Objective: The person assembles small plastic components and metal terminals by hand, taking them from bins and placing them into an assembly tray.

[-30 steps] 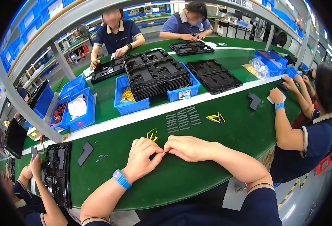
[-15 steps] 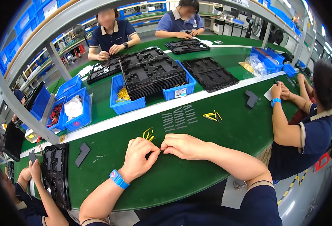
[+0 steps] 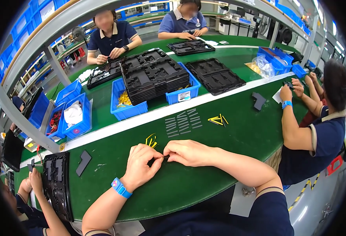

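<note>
My left hand (image 3: 142,165) and my right hand (image 3: 191,152) meet over the green table, thumbs and fingertips pinched together. Between the fingertips shows a bit of a small dark piece (image 3: 166,157), mostly hidden by the fingers; its kind cannot be made out. Just beyond my left hand lie several thin yellow strips (image 3: 151,141). Farther off, short grey strips (image 3: 183,122) are laid out in rows. To their right rests a small loose group of yellow and black strips (image 3: 219,120).
Blue bins (image 3: 129,112) and a stack of black trays (image 3: 153,76) stand beyond a white line. Dark angular flat pieces (image 3: 83,163) lie left and right. A black tray (image 3: 57,185) is at left near a co-worker's hand (image 3: 35,179). Another co-worker (image 3: 314,126) sits at right.
My hands stay pinched together around the small dark piece, with little movement. The whole view has shifted slightly. The right co-worker's hands have moved apart.
</note>
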Demonstrator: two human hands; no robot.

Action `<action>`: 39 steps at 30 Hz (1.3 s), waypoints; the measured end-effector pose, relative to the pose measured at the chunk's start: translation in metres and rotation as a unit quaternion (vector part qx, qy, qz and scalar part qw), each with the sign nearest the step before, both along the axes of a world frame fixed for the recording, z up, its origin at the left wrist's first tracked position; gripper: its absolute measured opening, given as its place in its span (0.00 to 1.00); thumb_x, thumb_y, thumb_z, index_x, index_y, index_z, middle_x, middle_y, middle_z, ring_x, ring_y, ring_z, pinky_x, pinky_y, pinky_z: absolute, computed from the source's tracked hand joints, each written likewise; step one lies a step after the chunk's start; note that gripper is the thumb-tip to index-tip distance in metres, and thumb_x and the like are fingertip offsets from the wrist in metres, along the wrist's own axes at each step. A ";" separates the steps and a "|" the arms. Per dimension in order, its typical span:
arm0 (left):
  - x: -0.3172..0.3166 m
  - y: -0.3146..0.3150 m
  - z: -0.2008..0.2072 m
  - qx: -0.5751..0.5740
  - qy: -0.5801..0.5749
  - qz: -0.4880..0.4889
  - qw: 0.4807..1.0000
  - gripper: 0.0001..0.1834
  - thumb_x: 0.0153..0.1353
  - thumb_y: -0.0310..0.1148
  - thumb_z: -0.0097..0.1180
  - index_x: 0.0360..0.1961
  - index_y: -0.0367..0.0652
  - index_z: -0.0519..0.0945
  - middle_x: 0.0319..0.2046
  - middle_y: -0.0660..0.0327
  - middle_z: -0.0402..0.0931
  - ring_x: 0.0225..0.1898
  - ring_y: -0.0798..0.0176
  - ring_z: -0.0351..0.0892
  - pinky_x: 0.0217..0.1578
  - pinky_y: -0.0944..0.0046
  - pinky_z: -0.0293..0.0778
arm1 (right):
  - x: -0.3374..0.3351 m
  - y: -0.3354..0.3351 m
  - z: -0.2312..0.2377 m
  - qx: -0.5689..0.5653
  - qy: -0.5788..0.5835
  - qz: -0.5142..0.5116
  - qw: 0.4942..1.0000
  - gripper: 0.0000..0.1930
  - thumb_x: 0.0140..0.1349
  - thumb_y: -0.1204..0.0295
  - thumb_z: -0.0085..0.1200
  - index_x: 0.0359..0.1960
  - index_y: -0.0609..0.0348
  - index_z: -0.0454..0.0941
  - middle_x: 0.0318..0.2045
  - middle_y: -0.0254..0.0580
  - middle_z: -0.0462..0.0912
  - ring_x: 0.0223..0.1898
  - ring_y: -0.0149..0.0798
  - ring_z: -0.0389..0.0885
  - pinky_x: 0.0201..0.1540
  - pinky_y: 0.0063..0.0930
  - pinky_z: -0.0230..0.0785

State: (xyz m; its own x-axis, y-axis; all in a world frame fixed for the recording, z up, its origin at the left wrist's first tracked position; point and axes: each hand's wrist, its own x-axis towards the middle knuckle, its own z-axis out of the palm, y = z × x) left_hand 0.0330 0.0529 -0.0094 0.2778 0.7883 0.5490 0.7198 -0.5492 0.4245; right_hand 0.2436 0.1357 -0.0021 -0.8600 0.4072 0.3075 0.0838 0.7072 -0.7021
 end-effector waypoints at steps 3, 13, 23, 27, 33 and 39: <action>-0.001 0.000 -0.001 0.007 0.007 -0.001 1.000 0.06 0.50 0.25 0.66 0.30 0.45 0.81 0.29 0.62 0.78 0.37 0.57 0.75 0.43 0.58 0.66 | 0.000 0.001 -0.002 0.017 0.003 0.001 1.000 0.09 0.63 0.75 0.58 0.43 0.62 0.74 0.37 0.44 0.80 0.37 0.46 0.82 0.38 0.36 0.75; -0.002 0.000 -0.003 -0.024 0.019 0.003 1.000 0.04 0.53 0.26 0.62 0.29 0.45 0.79 0.29 0.63 0.76 0.37 0.57 0.74 0.43 0.58 0.65 | -0.001 0.000 0.000 0.024 0.023 -0.004 0.999 0.09 0.63 0.76 0.57 0.43 0.62 0.74 0.37 0.43 0.80 0.37 0.46 0.82 0.38 0.35 0.75; -0.001 0.000 -0.005 -0.034 0.015 0.002 0.999 0.05 0.52 0.23 0.58 0.28 0.45 0.75 0.29 0.63 0.75 0.36 0.57 0.73 0.42 0.59 0.65 | -0.004 -0.005 0.003 -0.064 0.048 0.018 0.997 0.08 0.62 0.76 0.58 0.40 0.63 0.75 0.37 0.43 0.80 0.36 0.44 0.81 0.39 0.35 0.74; 0.000 0.001 -0.004 -0.022 0.024 0.017 0.999 0.06 0.51 0.23 0.59 0.29 0.45 0.76 0.29 0.62 0.75 0.36 0.57 0.74 0.42 0.59 0.66 | -0.004 -0.002 0.004 -0.049 0.051 0.025 0.997 0.06 0.61 0.77 0.58 0.38 0.64 0.76 0.36 0.43 0.79 0.37 0.44 0.80 0.40 0.35 0.73; 0.000 0.002 -0.005 -0.012 0.040 0.040 0.998 0.06 0.50 0.23 0.60 0.28 0.45 0.77 0.28 0.63 0.75 0.36 0.57 0.75 0.42 0.58 0.66 | -0.004 0.003 -0.001 -0.043 0.012 0.033 0.998 0.04 0.61 0.79 0.58 0.38 0.63 0.78 0.36 0.41 0.77 0.37 0.39 0.79 0.41 0.30 0.73; -0.008 0.006 -0.012 0.035 0.057 0.123 0.990 0.05 0.51 0.25 0.61 0.27 0.46 0.76 0.28 0.64 0.75 0.36 0.57 0.75 0.42 0.58 0.66 | 0.003 0.013 0.004 -0.051 0.050 -0.078 0.994 0.05 0.59 0.76 0.60 0.36 0.61 0.81 0.34 0.41 0.77 0.37 0.43 0.80 0.41 0.34 0.73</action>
State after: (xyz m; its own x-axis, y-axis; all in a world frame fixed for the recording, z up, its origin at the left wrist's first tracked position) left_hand 0.0246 0.0589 -0.0213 0.1448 0.8005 0.5816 0.8768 -0.3762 0.2994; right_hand 0.2470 0.1482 0.0021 -0.7510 0.5675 0.3376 0.1139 0.6149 -0.7803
